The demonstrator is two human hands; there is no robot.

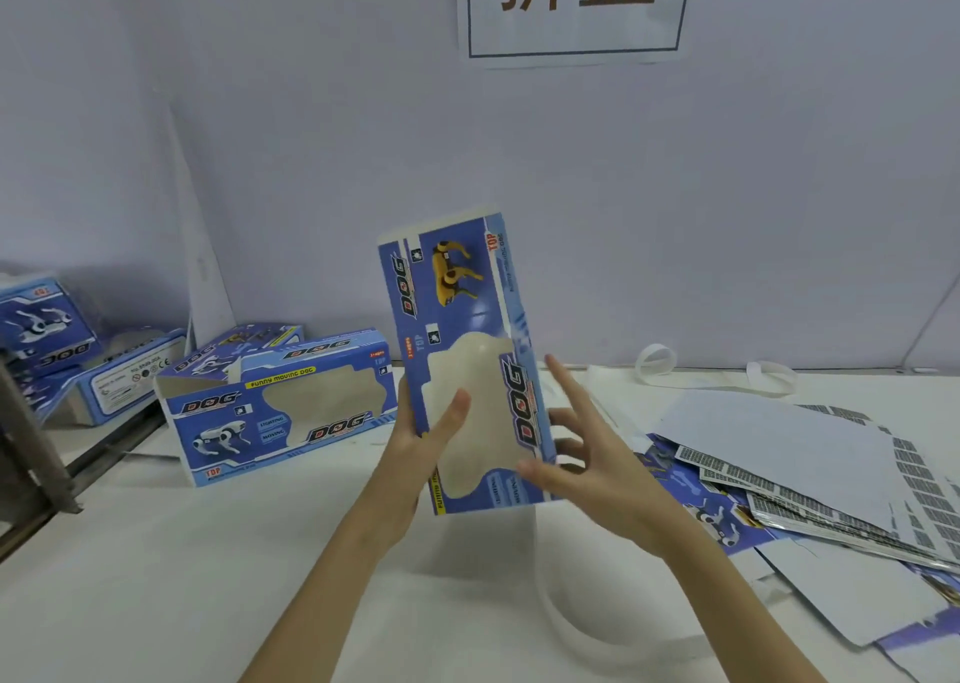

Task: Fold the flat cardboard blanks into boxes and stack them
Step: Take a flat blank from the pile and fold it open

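From my remote seat I saw a loop of white strap (566,625) lying nearest me on the white desk (156,578), between the two forearms. Above it, my left hand (415,453) gripped the blue cardboard blank (467,370) along its left side, thumb pressed on the pale window cut-out, fingers wrapped behind. The blank stood almost upright in the air over the desk's middle, tilted a little to the left, with the yellow dog picture at its top. My right hand (576,453) was spread wide, fingers straight, at the blank's right edge (whether the fingertips actually touched the card, I could not tell). Toward the desk's right edge lay a loose heap of flat blanks (810,490), some white side up, some showing barcode strips. Toward the left edge a folded box (280,412) sat on its long side, one end flap open. Behind it were more folded boxes (104,365), jumbled at the far left corner against the wall, where a paper sign (571,6) hung.
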